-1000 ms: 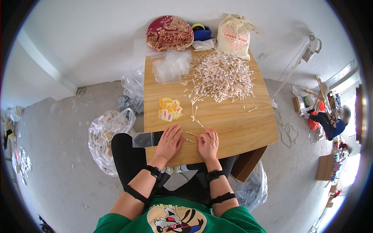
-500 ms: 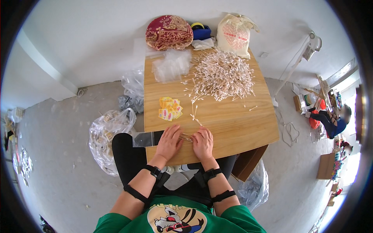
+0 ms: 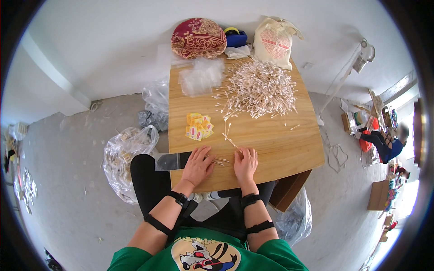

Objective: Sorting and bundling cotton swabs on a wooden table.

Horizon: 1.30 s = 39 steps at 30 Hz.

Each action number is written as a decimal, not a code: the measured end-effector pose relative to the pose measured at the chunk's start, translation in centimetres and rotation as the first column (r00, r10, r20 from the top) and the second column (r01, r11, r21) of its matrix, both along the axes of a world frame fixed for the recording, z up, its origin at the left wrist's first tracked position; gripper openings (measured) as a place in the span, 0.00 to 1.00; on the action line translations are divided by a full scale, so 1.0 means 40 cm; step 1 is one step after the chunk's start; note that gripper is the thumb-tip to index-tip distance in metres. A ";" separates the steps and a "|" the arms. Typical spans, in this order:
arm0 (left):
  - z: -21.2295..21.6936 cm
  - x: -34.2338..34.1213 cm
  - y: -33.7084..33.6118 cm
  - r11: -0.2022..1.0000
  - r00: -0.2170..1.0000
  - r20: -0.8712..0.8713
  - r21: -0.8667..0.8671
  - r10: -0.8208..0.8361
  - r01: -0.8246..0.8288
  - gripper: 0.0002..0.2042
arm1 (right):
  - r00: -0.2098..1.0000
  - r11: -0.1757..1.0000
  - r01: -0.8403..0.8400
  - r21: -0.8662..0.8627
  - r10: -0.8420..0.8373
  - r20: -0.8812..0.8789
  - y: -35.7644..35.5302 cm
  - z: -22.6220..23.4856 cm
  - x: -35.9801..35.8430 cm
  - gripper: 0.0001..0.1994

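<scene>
My left hand [image 3: 197, 165] lies low over the near part of the wooden table [image 3: 280, 153], its fingers curled round a few cotton swabs [image 3: 219, 161] whose ends stick out to the right. Apart from it, my right hand [image 3: 246, 164] rests on the wood with bent fingers pressed together; anything in them is hidden. Several loose swabs [image 3: 229, 139] lie just beyond its fingertips. Beside my left hand, a clear plastic bag [image 3: 168, 162] hangs over the table's left edge. Farther off sit small yellow-and-white packets [image 3: 199, 126] and a large heap of cotton swabs [image 3: 262, 88].
Clear bags [image 3: 201, 77] lie flat at the back left. Behind stand a red patterned cushion [image 3: 198, 38], a blue tape dispenser [image 3: 236, 38] and a cream cloth bag [image 3: 272, 43]. A filled plastic sack [image 3: 129, 162] is on the floor left. Another person [image 3: 393, 144] sits far right.
My right hand has slid right, away from the swabs at my left hand, which now show fanned ends. My left hand has barely moved.
</scene>
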<state>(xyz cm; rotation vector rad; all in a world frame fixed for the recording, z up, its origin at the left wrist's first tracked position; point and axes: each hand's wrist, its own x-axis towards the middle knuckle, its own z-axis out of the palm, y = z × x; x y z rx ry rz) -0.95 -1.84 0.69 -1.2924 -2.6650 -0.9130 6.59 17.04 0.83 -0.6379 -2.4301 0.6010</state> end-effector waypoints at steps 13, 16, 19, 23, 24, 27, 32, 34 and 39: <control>0.004 -0.002 -0.004 0.999 0.997 0.080 0.032 0.012 -0.015 0.17 | 0.995 0.995 -0.102 0.021 0.102 0.002 0.020 -0.010 -0.015 0.02; 0.004 0.001 -0.004 0.999 0.998 0.063 0.028 0.027 -0.029 0.20 | 0.992 0.992 -0.122 0.008 0.122 0.003 -0.001 0.001 0.008 0.02; 0.006 -0.001 -0.002 0.999 0.999 0.038 0.032 0.026 -0.027 0.23 | 0.989 0.989 -0.148 -0.007 0.148 0.002 -0.016 0.003 0.009 0.02; 0.004 -0.004 0.003 1.000 1.000 -0.014 -0.013 -0.004 0.004 0.24 | 0.961 0.961 -0.273 -0.038 0.274 0.022 -0.039 0.004 -0.002 0.02; 0.001 -0.003 0.004 1.000 1.000 -0.028 -0.020 -0.008 0.007 0.23 | 0.947 0.946 -0.319 -0.063 0.321 0.022 -0.042 0.003 -0.005 0.03; 0.001 0.000 0.004 1.000 0.999 -0.035 0.010 -0.017 0.017 0.21 | 0.958 0.958 -0.286 -0.034 0.286 -0.012 -0.024 0.012 -0.039 0.08; 0.019 0.001 -0.003 1.000 1.000 -0.005 0.008 -0.014 0.014 0.18 | 0.932 0.931 -0.362 0.043 0.360 0.041 0.057 0.026 -0.141 0.18; 0.021 -0.001 -0.001 0.999 1.000 0.000 0.031 -0.011 0.011 0.17 | 0.918 0.919 -0.393 0.022 0.390 0.070 0.070 0.021 -0.154 0.20; 0.021 0.004 0.001 0.998 1.000 0.002 0.069 0.003 -0.003 0.15 | 0.814 0.817 -0.574 -0.054 0.577 0.066 0.039 0.024 -0.172 0.18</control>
